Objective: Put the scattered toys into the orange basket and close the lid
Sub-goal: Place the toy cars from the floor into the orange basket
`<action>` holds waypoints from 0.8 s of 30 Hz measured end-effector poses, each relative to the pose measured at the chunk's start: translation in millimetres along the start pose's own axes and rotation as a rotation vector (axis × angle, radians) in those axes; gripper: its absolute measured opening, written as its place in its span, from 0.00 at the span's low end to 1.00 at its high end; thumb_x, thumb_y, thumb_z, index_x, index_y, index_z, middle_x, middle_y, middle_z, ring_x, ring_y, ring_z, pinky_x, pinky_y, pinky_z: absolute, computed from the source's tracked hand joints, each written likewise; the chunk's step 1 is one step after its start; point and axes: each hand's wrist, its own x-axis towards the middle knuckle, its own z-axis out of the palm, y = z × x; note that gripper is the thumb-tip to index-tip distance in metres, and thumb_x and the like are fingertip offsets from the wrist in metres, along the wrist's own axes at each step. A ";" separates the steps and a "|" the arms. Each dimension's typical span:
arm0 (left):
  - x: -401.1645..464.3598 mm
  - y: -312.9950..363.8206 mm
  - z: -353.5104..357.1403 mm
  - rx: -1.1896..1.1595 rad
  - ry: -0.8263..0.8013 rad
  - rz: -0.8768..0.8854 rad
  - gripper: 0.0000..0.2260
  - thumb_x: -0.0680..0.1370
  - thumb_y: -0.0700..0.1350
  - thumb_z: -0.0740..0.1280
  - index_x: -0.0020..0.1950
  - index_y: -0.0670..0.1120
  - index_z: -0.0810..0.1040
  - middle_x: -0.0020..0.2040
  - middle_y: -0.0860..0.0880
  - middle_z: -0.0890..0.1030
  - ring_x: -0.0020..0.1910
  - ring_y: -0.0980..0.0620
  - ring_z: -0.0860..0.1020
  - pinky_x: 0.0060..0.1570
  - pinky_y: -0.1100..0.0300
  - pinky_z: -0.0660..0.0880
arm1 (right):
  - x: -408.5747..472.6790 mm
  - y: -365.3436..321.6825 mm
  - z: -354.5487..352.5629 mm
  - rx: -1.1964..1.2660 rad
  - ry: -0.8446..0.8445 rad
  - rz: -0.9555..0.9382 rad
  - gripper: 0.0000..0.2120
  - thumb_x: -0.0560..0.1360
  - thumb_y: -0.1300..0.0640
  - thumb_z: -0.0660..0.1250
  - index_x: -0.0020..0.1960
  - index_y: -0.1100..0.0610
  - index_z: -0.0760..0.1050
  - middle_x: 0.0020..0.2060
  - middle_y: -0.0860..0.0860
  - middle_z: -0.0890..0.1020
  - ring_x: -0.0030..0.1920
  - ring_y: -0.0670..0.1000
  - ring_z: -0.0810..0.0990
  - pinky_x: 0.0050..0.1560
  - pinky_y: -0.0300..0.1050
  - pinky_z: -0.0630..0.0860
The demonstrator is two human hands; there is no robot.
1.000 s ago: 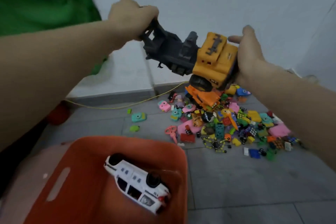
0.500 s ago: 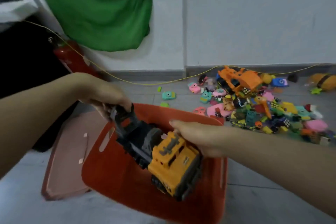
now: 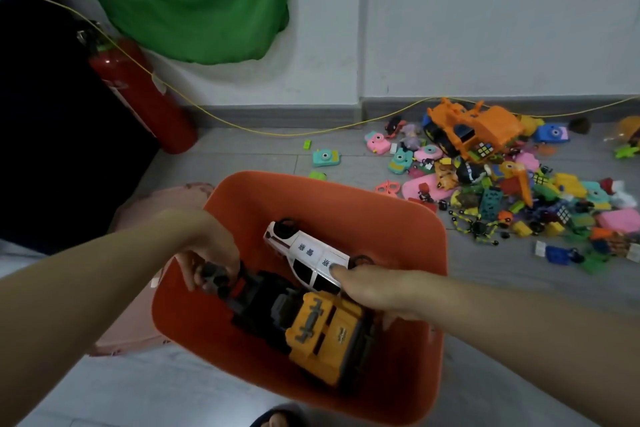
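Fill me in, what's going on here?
A person is tidying toys into the orange basket. Both hands are down inside it: the left hand grips the dark front end of a yellow toy truck, and the right hand holds its cab end. A white toy police car already lies in the basket. The toy pile remains on the floor, and the lid is off, beside the basket.

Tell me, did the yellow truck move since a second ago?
Yes. The yellow truck came down from above the toy pile into the orange basket, beside the white car; both hands hold it.
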 end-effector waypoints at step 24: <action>43.0 5.3 37.4 -0.153 -0.155 0.019 0.14 0.79 0.46 0.62 0.59 0.41 0.79 0.45 0.44 0.81 0.35 0.53 0.78 0.52 0.54 0.81 | -3.3 7.6 -15.7 -0.262 0.051 -0.119 0.20 0.83 0.50 0.50 0.69 0.55 0.69 0.65 0.55 0.71 0.62 0.59 0.74 0.54 0.52 0.80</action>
